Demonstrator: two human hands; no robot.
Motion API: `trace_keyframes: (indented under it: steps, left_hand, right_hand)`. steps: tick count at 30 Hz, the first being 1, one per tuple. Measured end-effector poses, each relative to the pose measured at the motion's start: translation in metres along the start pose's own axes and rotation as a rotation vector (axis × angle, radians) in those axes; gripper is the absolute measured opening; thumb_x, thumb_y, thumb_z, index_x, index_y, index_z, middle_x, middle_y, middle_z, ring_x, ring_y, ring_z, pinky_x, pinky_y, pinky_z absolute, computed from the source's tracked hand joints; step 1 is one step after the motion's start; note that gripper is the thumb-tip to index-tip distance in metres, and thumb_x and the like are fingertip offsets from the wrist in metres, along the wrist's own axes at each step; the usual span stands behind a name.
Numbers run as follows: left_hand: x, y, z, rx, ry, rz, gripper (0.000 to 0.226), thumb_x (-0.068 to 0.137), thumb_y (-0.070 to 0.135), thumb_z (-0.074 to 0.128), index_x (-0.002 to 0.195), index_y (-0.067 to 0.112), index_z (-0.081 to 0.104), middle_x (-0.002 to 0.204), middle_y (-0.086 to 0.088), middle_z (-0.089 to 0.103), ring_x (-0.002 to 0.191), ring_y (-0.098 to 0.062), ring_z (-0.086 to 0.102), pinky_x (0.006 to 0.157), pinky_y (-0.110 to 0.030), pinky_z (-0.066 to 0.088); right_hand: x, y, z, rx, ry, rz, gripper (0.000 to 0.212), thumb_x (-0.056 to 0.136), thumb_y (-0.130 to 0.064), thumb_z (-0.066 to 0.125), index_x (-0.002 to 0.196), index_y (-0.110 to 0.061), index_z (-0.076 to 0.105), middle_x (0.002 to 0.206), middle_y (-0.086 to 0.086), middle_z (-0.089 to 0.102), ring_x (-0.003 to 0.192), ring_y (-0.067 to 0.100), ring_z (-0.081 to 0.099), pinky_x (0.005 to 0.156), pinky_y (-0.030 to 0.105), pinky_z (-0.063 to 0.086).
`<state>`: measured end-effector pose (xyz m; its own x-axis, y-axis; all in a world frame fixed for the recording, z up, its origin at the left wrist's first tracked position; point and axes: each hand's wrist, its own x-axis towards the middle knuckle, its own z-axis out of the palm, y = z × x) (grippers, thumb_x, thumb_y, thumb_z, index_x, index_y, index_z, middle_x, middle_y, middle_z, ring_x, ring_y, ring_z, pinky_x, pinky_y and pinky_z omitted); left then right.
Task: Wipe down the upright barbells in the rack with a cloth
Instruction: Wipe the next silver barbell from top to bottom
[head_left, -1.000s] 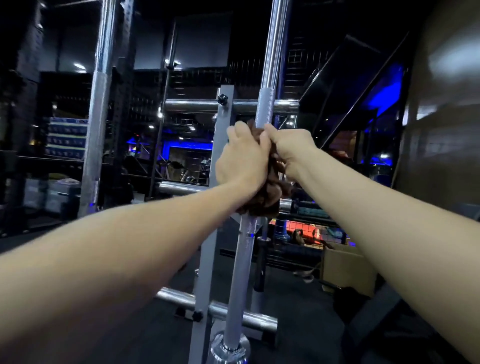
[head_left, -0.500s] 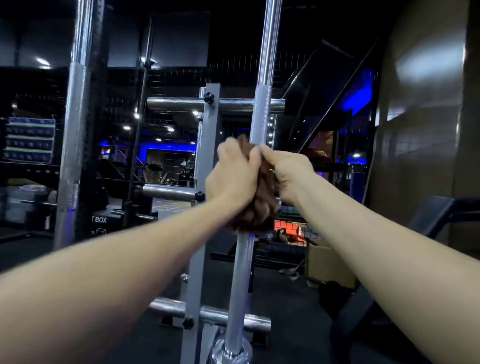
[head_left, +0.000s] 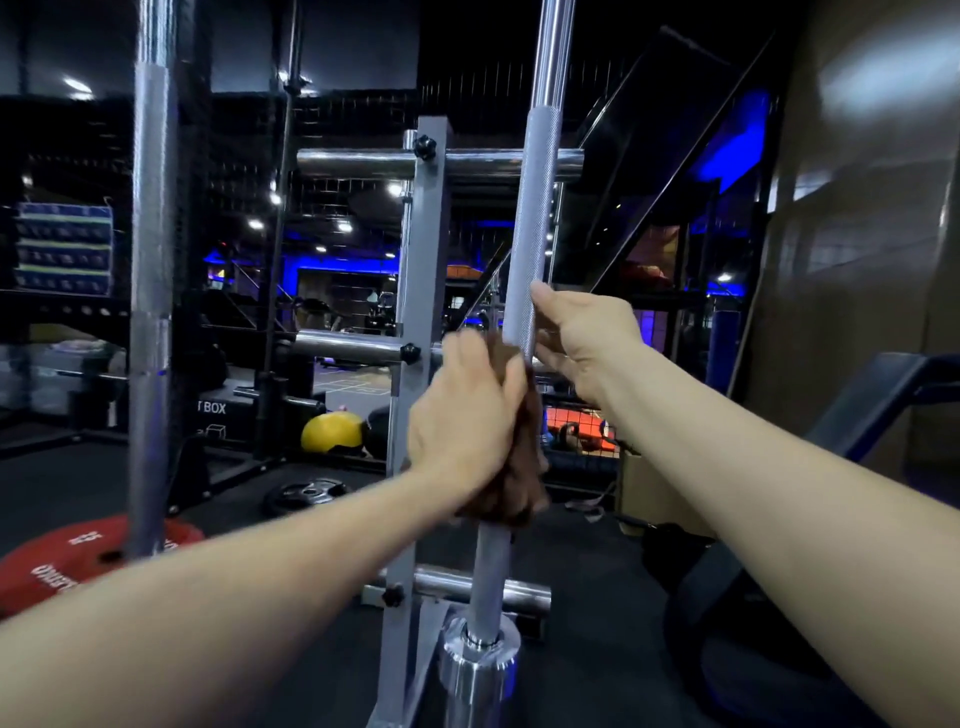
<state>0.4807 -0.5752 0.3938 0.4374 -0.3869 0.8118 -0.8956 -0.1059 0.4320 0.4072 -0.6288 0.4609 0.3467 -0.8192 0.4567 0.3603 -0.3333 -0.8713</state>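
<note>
Left hand (head_left: 462, 421) clenched the brown cloth (head_left: 511, 467) round the upright barbell (head_left: 524, 280), frame centre; right hand (head_left: 582, 338) gripped the shaft just above. Step: mid-wipe, approx. Next: slide cloth w/ steady squeeze along the shaft.

near barbell (head_left: 530, 218) upright in grey rack (head_left: 423, 291), steel, knurled mid-shaft, collar at floor. brown cloth (head_left: 522, 467) bunched around its shaft. second barbell (head_left: 150, 260) upright, far left.

Barbell (head_left: 524, 249) top cut off — left hand (head_left: 462, 421) blurred.
</note>
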Motion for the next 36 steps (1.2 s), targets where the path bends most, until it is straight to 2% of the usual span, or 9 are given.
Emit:
trace_keyframes:
  steps: [3,6,10,13,20,22,26,31,36]
  left_hand:
    - [0.038,0.026,-0.002,-0.103,0.13,-0.049,0.042,0.098,0.045,0.034,0.117,0.008,0.037,0.123,-0.011,0.041,0.101,-0.037,0.055,0.064,-0.041,0.032]
    - [0.013,0.01,0.012,-0.048,0.16,0.009,0.041,0.096,0.046,0.033,0.114,0.009,0.036,0.117,-0.01,0.04,0.098,-0.035,0.055,0.06,-0.04,0.03]
    - [-0.061,-0.026,0.028,-0.003,0.01,0.021,0.037,0.086,0.057,0.02,0.097,0.022,0.021,0.108,-0.01,0.048,0.095,-0.033,0.056,0.058,-0.039,0.034]
    - [-0.07,-0.028,0.022,0.026,-0.137,-0.046,0.03,0.093,0.05,0.031,0.095,0.022,0.02,0.112,-0.01,0.05,0.099,-0.033,0.055,0.069,-0.043,0.039]
    - [0.004,0.004,0.011,-0.115,0.105,-0.027,0.036,0.098,0.044,0.033,0.11,0.01,0.036,0.108,-0.007,0.041,0.093,-0.036,0.056,0.062,-0.038,0.028]
    - [-0.011,-0.006,0.016,-0.08,0.109,-0.012,0.037,0.097,0.043,0.032,0.111,0.009,0.037,0.11,-0.009,0.042,0.093,-0.036,0.056,0.06,-0.038,0.027]
    - [-0.079,-0.035,0.028,-0.043,-0.091,-0.078,0.028,0.095,0.044,0.033,0.1,0.017,0.029,0.11,-0.011,0.05,0.097,-0.035,0.055,0.066,-0.041,0.036]
    - [-0.071,-0.035,0.018,-0.057,-0.155,-0.097,0.023,0.098,0.045,0.032,0.096,0.022,0.027,0.11,-0.009,0.053,0.097,-0.034,0.056,0.069,-0.039,0.036]
    - [-0.016,-0.007,0.018,-0.135,0.029,-0.079,0.037,0.099,0.044,0.029,0.118,0.013,0.036,0.117,-0.01,0.05,0.098,-0.036,0.056,0.066,-0.039,0.033]
  right_hand:
    - [0.007,0.001,0.0,0.06,0.0,-0.004,0.017,0.085,-0.018,0.071,0.071,-0.01,0.069,0.066,0.005,0.067,0.06,0.017,0.061,0.066,0.03,0.057]
    - [0.007,0.008,-0.004,0.042,-0.029,-0.03,0.015,0.087,-0.019,0.069,0.073,-0.013,0.069,0.062,0.001,0.064,0.053,0.011,0.057,0.055,0.021,0.052]
    - [-0.006,0.032,-0.008,-0.005,-0.028,-0.066,0.005,0.088,-0.016,0.067,0.084,-0.018,0.07,0.071,0.004,0.055,0.062,0.01,0.048,0.06,0.019,0.052]
    - [-0.017,0.04,-0.007,0.026,-0.011,-0.018,0.013,0.089,-0.014,0.066,0.077,-0.017,0.067,0.082,0.01,0.053,0.073,0.018,0.047,0.065,0.022,0.055]
    - [-0.018,0.029,-0.007,0.017,-0.023,0.002,0.012,0.087,-0.016,0.068,0.076,-0.013,0.069,0.069,0.002,0.067,0.053,0.011,0.06,0.049,0.019,0.048]
    - [-0.015,0.035,-0.008,0.011,-0.021,-0.01,0.011,0.087,-0.017,0.068,0.076,-0.014,0.069,0.071,0.003,0.065,0.056,0.011,0.056,0.054,0.022,0.051]
    - [-0.022,0.057,-0.008,0.021,-0.024,-0.044,0.013,0.089,-0.015,0.065,0.077,-0.017,0.069,0.069,0.005,0.049,0.062,0.011,0.042,0.072,0.028,0.048]
    - [-0.028,0.06,-0.008,0.013,0.024,-0.019,0.022,0.088,-0.017,0.067,0.066,-0.02,0.07,0.072,0.007,0.047,0.059,0.012,0.037,0.067,0.028,0.047]
    - [-0.019,0.063,-0.009,0.013,0.018,-0.035,0.016,0.085,-0.018,0.071,0.07,-0.016,0.075,0.084,0.008,0.072,0.079,0.023,0.064,0.083,0.04,0.055]
